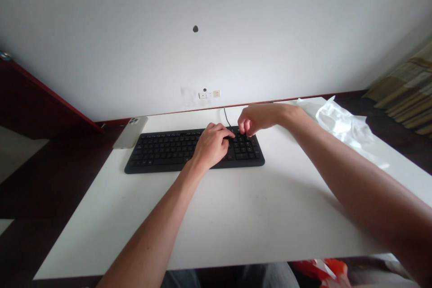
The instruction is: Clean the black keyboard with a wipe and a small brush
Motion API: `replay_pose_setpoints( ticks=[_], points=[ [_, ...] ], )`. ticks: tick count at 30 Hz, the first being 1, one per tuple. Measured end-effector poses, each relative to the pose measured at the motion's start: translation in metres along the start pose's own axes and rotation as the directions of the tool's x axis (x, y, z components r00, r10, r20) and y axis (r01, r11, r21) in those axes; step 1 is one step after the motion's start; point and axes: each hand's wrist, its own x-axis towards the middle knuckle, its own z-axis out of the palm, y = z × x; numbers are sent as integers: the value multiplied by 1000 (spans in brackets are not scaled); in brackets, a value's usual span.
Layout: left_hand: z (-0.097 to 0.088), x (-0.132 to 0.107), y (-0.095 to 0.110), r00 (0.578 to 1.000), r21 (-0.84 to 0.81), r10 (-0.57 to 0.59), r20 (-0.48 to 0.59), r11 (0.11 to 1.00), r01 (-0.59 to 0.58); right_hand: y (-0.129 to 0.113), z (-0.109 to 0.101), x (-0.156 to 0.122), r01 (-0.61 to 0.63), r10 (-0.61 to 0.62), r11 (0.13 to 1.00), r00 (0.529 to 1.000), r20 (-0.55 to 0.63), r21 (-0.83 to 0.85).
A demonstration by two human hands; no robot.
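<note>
As the left hand [212, 146] curves over the black kbd [162, 150], fingers resting on keys, the right hand [253, 119] sits just beside it, fingertips bunched at the top of the numpad [245, 149]; hands apart, neither clamped on anything; kbd lies on white desk [236, 216]; beige phone [130, 132] near its top-left corner; crumpled white plastic [340, 121] far right.
</note>
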Motion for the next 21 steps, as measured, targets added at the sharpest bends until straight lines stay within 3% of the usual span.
replay_pose_setpoints(
  ticks=[6, 12, 21],
  points=[
    [0, 0, 0, 1000, -6, 2, -2, 1000, -2, -7, 0, -3, 0, -1, 1000, 999, -35, -27],
    [0, 0, 0, 1000, -1, 9, -4, 1000, -9, -6, 4, 1, 36, -35, 998, 999, 21, -44],
    [0, 0, 0, 1000, -5, 10, -5, 1000, -10, -4, -5, -9, -17, 15, 999, 998, 61, 36]
  ],
)
